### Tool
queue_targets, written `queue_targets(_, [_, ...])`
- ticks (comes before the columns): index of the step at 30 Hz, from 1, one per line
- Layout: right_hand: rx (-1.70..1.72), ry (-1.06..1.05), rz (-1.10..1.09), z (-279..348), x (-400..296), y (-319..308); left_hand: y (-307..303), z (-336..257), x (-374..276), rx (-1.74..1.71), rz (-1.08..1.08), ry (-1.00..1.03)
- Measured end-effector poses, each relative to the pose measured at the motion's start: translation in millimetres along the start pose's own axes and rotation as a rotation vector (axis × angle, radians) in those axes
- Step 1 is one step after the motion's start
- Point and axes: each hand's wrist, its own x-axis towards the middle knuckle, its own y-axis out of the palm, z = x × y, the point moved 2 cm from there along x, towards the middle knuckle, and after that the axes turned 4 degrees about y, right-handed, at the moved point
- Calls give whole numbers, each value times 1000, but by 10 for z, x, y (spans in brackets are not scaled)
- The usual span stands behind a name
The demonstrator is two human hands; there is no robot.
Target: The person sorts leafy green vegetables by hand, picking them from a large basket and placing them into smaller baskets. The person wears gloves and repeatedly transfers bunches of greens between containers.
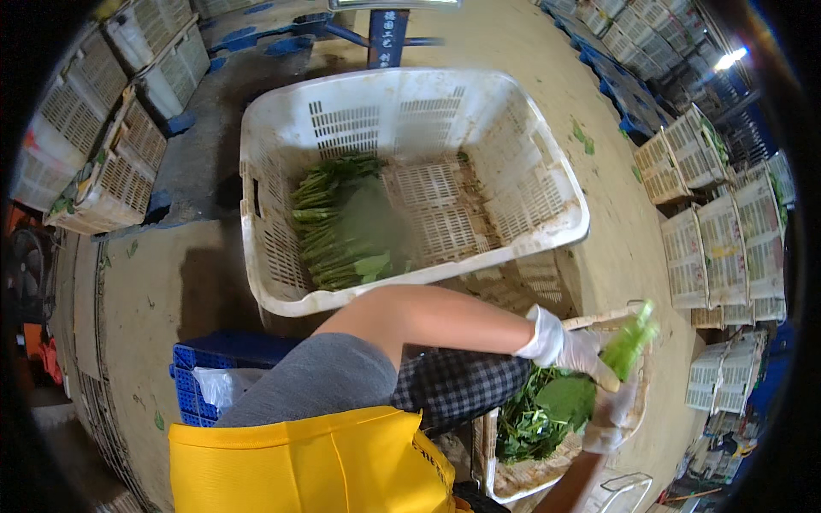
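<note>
Both hands wear thin translucent gloves and meet at the right, over a low white crate. My left hand, at the end of a bare forearm, grips a bunch of leafy green vegetables, its pale stems pointing up and away. My right hand is just below, close against the lower part of the bunch; blur hides its fingers. Loose green leaves lie in the low crate beneath. In front of me, a large white plastic crate has stemmed greens stacked along its left side.
A blue plastic crate with a clear plastic bag is at my left. Behind the large crate rises a blue post bearing writing. Stacked white crates line the right; more crates stand left by blue pallets.
</note>
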Motion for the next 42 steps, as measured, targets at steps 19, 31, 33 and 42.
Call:
queue_targets(19, [250, 632, -238, -1845, -101, -1491, -4941, 94, -1920, 1420, -293, -1624])
queue_targets(31, [189, 729, -400, -1746, -509, -1952, -5075, 543, -1744, 1558, -220, -1869])
queue_targets(33, [225, 729, -333, -1831, -552, -2018, -4998, 265, -1736, 1512, -246, -1860])
queue_targets(42, [119, 878, -658, -1937, -1681, -2500, -5170, 338, -1620, 1968, -134, -1397])
